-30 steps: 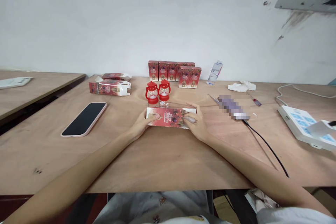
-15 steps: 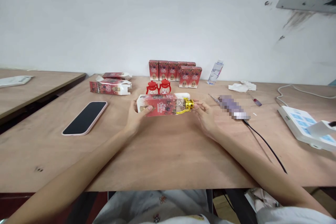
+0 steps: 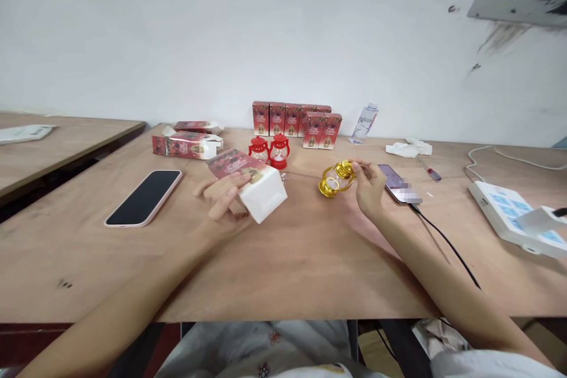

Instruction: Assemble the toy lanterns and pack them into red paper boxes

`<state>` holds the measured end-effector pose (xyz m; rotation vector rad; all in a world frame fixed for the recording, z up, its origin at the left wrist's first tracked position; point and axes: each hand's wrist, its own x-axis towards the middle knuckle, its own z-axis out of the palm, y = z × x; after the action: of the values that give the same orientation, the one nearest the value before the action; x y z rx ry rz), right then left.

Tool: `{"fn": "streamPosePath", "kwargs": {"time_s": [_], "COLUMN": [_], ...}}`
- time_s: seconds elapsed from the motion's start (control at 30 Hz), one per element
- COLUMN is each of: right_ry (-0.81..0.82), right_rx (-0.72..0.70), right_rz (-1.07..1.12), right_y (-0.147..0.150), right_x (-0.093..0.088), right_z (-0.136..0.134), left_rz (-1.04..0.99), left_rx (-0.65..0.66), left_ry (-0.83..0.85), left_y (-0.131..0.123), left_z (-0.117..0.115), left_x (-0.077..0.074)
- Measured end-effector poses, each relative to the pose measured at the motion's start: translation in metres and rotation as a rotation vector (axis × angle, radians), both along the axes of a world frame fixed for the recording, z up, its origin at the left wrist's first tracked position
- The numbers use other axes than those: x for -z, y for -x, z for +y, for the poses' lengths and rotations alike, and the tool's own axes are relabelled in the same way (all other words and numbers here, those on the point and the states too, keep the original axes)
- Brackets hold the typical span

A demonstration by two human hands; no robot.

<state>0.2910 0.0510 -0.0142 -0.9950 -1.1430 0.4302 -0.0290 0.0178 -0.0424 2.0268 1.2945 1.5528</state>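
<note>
My left hand (image 3: 225, 201) is closed around a red printed cardboard box (image 3: 239, 162), which is tilted so its white end faces me. In my right hand (image 3: 370, 183) the fingers pinch the top of a small gold lantern (image 3: 337, 178) with a clear body. The lantern leans a little, out of the box and to the right of it; whether its base touches the table I cannot tell. Just behind the box stand two small red lanterns, one partly hidden (image 3: 258, 149) and one in fuller view (image 3: 279, 152).
Several closed red boxes (image 3: 292, 120) stand by the wall. Opened boxes (image 3: 188, 145) lie at left, near a phone (image 3: 144, 198). To the right are a water bottle (image 3: 364, 123), crumpled tissue (image 3: 407, 147), a screwdriver (image 3: 433, 173), a cabled phone (image 3: 396, 182) and a power strip (image 3: 509, 212).
The gold lantern has come fully out of the box and moved right in my right hand. My left hand has turned the box, bringing its white end toward me.
</note>
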Motion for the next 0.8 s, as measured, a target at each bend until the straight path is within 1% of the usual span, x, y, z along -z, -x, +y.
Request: {"fn": "streamPosePath", "kwargs": {"time_s": [0.03, 0.1, 0.17, 0.23, 0.3, 0.33, 0.4, 0.5, 0.53, 0.57, 0.63, 0.7, 0.8], "right_ry": [-0.008, -0.015, -0.011, 0.000, 0.017, 0.021, -0.016, -0.212, -0.287, -0.335, -0.366, -0.359, -0.287], "right_rx": [0.021, 0.034, 0.025, 0.004, -0.029, -0.044, -0.017, 0.099, 0.095, 0.045, -0.129, -0.243, -0.294], "right_rz": [-0.029, -0.075, -0.114, -0.167, -0.237, -0.277, -0.388, -0.627, -0.693, -0.734, -0.804, -0.826, -0.790], "right_y": [0.001, 0.004, 0.005, 0.005, 0.005, 0.005, 0.007, 0.021, 0.028, 0.035, 0.051, 0.065, 0.076], "right_x": [-0.001, -0.003, -0.002, 0.000, 0.002, 0.003, 0.004, 0.005, 0.006, 0.008, 0.012, 0.016, 0.020], "right_z": [-0.002, -0.006, -0.008, -0.007, -0.006, -0.007, -0.011, -0.028, -0.036, -0.045, -0.062, -0.074, -0.081], "left_rz": [0.013, 0.085, 0.215, 0.328, 0.398, 0.422, 0.445, 0.369, 0.330, 0.298, 0.273, 0.293, 0.306], "left_rx": [-0.012, -0.119, -0.172, -0.170, -0.160, -0.166, -0.176, -0.157, -0.141, -0.125, -0.103, -0.087, -0.065], "left_ry": [-0.018, -0.184, -0.388, -0.565, -0.629, -0.610, -0.503, -0.364, -0.333, -0.307, -0.261, -0.226, -0.180], "left_y": [-0.001, -0.003, -0.007, -0.010, -0.013, -0.014, -0.017, -0.019, -0.020, -0.021, -0.023, -0.026, -0.031], "left_z": [0.001, -0.002, -0.007, -0.012, -0.016, -0.017, -0.018, -0.019, -0.019, -0.020, -0.022, -0.024, -0.028], "left_x": [0.005, 0.008, 0.004, -0.002, -0.007, -0.009, -0.011, -0.011, -0.010, -0.010, -0.011, -0.014, -0.021]}}
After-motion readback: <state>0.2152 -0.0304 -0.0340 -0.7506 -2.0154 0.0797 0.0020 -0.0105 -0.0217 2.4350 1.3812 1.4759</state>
